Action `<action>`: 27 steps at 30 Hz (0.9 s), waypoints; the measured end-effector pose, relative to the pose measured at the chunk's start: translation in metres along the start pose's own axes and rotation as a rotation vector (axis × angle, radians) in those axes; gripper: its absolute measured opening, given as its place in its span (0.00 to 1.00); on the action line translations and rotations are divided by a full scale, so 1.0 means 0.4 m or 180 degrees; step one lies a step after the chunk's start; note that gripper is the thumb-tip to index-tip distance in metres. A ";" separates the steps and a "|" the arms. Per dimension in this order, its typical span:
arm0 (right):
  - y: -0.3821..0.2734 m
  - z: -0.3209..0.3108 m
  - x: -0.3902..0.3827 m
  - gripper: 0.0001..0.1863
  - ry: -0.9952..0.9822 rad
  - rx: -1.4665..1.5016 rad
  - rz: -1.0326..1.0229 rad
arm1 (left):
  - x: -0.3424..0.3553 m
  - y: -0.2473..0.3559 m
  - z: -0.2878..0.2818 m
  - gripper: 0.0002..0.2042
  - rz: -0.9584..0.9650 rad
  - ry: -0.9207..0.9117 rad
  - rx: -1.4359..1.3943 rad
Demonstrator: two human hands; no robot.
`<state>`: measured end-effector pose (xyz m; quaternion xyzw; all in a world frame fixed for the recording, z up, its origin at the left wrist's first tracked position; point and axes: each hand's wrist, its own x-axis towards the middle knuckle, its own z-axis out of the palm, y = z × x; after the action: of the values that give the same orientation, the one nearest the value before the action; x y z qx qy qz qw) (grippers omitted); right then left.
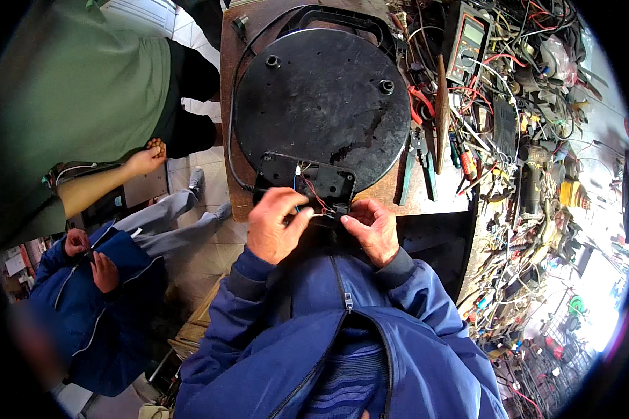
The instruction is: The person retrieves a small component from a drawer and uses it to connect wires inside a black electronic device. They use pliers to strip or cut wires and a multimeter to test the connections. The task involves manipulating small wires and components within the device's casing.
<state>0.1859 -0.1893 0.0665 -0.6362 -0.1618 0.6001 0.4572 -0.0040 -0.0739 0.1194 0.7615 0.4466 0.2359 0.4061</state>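
Observation:
A round black appliance base (321, 98) lies upside down on the wooden table, its handle (339, 17) at the far side. On its near edge is an open wiring compartment (276, 171) from which thin red wires (309, 188) and a blue wire come out. My left hand (276, 227) is closed in a pinch at the left ends of these wires; a thin wire end shows at its fingertips. My right hand (375, 232) pinches the wires beside a small black part, to the right of the left hand. The exact grip is partly hidden by the fingers.
A black power cord (232, 133) runs down the base's left side. Red-handled pliers (419, 101), dark-handled pliers (418, 164) and a wooden stick (442, 115) lie at the right. Beyond are a multimeter (470, 42) and heaped tools and cables. Two people are at the left.

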 end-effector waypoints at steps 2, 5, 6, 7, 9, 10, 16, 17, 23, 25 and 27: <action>0.018 -0.001 0.001 0.15 0.0028 0.0030 -0.0037 | 0.019 -0.005 -0.002 0.13 -0.0341 0.0451 0.0325; 0.013 0.002 -0.001 0.15 -0.0001 0.0201 0.0015 | 0.066 -0.002 -0.003 0.17 -0.0363 0.0437 0.0500; 0.017 0.002 -0.001 0.15 0.0017 0.0223 0.0013 | 0.076 -0.011 0.003 0.18 -0.0309 0.0414 0.0476; 0.020 0.001 -0.001 0.15 0.0035 0.0246 0.0010 | 0.078 -0.044 0.017 0.18 -0.0203 0.0382 0.0444; 0.027 0.004 -0.001 0.15 0.0066 0.0280 -0.0003 | 0.080 -0.060 0.026 0.18 -0.0302 0.0303 0.0293; 0.026 0.005 -0.002 0.15 0.0077 0.0288 -0.0020 | 0.081 -0.056 0.031 0.18 -0.0501 0.0263 0.0173; 0.018 0.011 -0.008 0.16 0.0136 0.0336 -0.0029 | 0.081 -0.088 0.037 0.14 -0.0876 0.0322 -0.0237; 0.017 0.011 -0.007 0.16 0.0136 0.0315 -0.0014 | 0.082 -0.092 0.039 0.14 -0.0839 0.0250 -0.0184; 0.028 0.016 -0.009 0.15 0.0170 0.0398 -0.0040 | 0.089 -0.077 0.038 0.13 -0.0819 0.0246 -0.0022; 0.033 0.017 -0.006 0.15 0.0166 0.0437 -0.0051 | 0.086 -0.074 0.042 0.13 -0.0815 0.0340 -0.0080; 0.039 0.016 -0.006 0.15 0.0181 0.0407 -0.0052 | 0.082 -0.057 0.044 0.12 -0.0850 0.0435 -0.0227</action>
<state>0.1742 -0.1970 0.0569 -0.6211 -0.1152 0.5871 0.5061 0.0135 -0.0462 0.0904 0.6626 0.5619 0.2468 0.4292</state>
